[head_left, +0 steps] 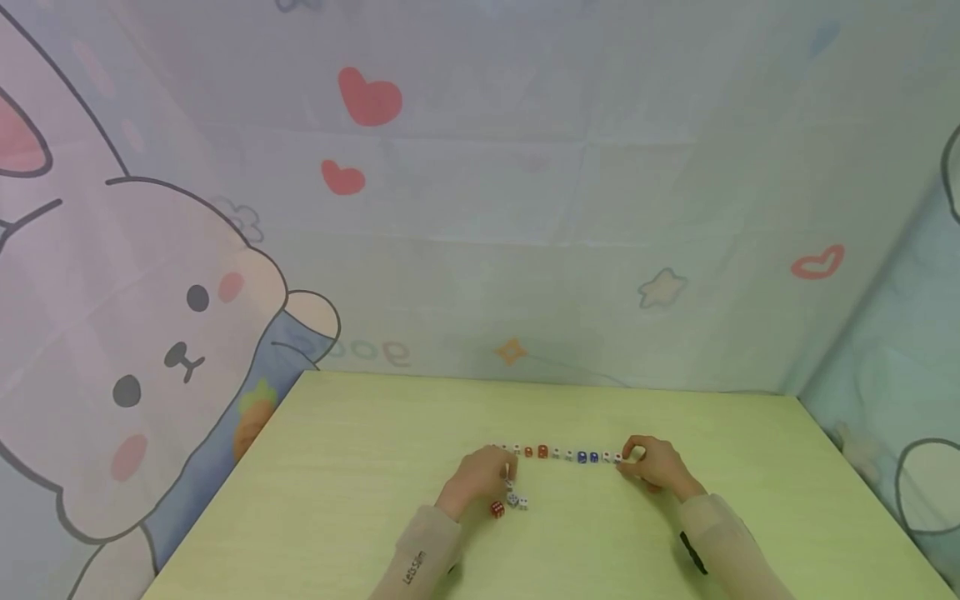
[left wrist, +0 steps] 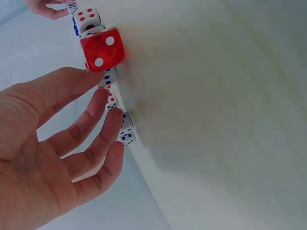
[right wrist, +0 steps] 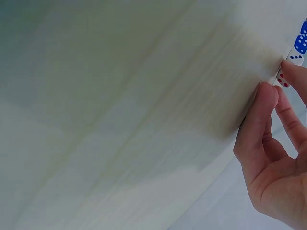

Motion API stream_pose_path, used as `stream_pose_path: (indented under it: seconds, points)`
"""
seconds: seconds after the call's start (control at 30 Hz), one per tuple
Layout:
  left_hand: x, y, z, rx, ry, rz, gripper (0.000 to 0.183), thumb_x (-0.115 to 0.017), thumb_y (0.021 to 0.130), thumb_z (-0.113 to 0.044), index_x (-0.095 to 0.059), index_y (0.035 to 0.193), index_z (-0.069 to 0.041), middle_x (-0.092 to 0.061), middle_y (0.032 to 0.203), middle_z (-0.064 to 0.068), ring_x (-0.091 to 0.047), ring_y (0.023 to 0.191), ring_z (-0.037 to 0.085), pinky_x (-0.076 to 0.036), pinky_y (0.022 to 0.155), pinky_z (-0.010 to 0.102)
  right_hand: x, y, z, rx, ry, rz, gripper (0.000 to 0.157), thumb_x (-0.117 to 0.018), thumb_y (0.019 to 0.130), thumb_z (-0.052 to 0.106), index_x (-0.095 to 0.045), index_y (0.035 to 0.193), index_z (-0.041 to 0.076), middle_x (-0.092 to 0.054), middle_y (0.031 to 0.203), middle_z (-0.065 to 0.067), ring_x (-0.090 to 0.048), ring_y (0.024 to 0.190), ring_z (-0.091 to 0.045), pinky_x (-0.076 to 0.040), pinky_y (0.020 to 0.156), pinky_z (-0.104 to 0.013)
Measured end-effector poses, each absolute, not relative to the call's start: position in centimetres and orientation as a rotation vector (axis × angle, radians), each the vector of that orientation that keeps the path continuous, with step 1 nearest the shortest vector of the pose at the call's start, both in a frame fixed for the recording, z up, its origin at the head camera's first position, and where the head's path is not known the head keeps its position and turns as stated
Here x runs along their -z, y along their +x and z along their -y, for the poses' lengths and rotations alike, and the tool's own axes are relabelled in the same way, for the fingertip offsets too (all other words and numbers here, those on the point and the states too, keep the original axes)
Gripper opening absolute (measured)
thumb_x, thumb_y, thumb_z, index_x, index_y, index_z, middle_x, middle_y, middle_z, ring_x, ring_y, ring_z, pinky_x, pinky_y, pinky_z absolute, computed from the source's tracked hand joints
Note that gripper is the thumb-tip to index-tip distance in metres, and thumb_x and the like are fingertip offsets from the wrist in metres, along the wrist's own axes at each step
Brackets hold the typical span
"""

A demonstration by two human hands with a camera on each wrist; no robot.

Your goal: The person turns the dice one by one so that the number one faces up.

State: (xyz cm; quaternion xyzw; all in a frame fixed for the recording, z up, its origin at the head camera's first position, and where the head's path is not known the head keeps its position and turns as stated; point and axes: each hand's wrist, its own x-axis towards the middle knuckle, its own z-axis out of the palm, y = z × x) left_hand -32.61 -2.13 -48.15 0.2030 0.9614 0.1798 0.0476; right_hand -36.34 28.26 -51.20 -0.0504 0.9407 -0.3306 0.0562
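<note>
A line of small white, red and blue dice [head_left: 569, 456] runs across the table. At its left end is my left hand [head_left: 487, 471], with thumb and index fingertips at a white die with blue dots [left wrist: 110, 76]; the contact is partly hidden. Close by in the left wrist view sits a larger red die [left wrist: 102, 49], with white dice [left wrist: 88, 19] behind it. My right hand [head_left: 656, 464] pinches the rightmost white die [right wrist: 283, 79], which shows red dots. Blue dice [right wrist: 301, 44] stand farther along the line in the right wrist view.
Just below my left hand, the loose red die [head_left: 497, 509] and white dice [head_left: 523, 503] lie apart from the line. The pale yellow-green table [head_left: 360, 467] meets a printed cloth backdrop [head_left: 480, 250] at its far edge.
</note>
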Motion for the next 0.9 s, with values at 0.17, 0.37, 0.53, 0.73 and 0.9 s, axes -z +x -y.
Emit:
stream_pose_path:
  seconds: [0.17, 0.37, 0.53, 0.73, 0.9]
  points:
    - [48.23, -32.67, 2.10, -0.553, 0.615, -2.936, 0.019, -0.071, 0.066, -0.005, -0.059, 0.075, -0.016, -0.058, 0.080, -0.004, -0.049, 0.071, 0.010, -0.038, 0.058, 0.025, 50.97, -36.27, -28.21, 0.995, -0.149, -2.860, 0.014, -0.066, 0.078, 0.020, -0.058, 0.086, 0.013, -0.039, 0.039, 0.003, -0.030, 0.032, -0.007, -0.030, 0.036, -0.019]
    - [48.08, -32.63, 2.09, -0.560, 0.614, -2.929, 0.018, -0.071, 0.067, -0.006, -0.061, 0.079, -0.015, -0.060, 0.082, -0.002, -0.052, 0.073, 0.011, -0.040, 0.060, 0.026, 50.94, -36.20, -28.19, 1.006, -0.156, -2.855, 0.014, -0.066, 0.079, 0.020, -0.058, 0.087, 0.013, -0.038, 0.039, 0.004, -0.029, 0.032, -0.006, -0.029, 0.035, -0.019]
    - [47.98, -32.51, 2.15, -0.566, 0.614, -2.906, 0.014, -0.068, 0.071, -0.008, -0.067, 0.084, -0.013, -0.063, 0.085, -0.001, -0.054, 0.075, 0.012, -0.043, 0.061, 0.026, 51.06, -36.08, -28.20, 1.015, -0.151, -2.849, 0.014, -0.066, 0.079, 0.020, -0.058, 0.087, 0.013, -0.036, 0.039, 0.005, -0.028, 0.032, -0.006, -0.029, 0.036, -0.019]
    - [47.98, -32.47, 2.12, -0.570, 0.614, -2.911, 0.007, -0.065, 0.076, -0.008, -0.067, 0.081, -0.012, -0.063, 0.085, 0.000, -0.055, 0.077, 0.013, -0.044, 0.063, 0.027, 51.03, -36.04, -28.19, 1.030, -0.155, -2.853, 0.014, -0.066, 0.078, 0.019, -0.058, 0.087, 0.012, -0.037, 0.039, 0.004, -0.029, 0.032, -0.007, -0.030, 0.036, -0.019]
    - [48.16, -32.62, 2.11, -0.575, 0.604, -2.908, 0.008, -0.065, 0.076, -0.008, -0.066, 0.082, -0.014, -0.062, 0.086, 0.000, -0.055, 0.077, 0.013, -0.043, 0.062, 0.027, 50.96, -35.95, -28.18, 1.035, -0.151, -2.852, 0.014, -0.066, 0.078, 0.020, -0.058, 0.087, 0.012, -0.038, 0.041, 0.004, -0.029, 0.034, -0.007, -0.031, 0.036, -0.019]
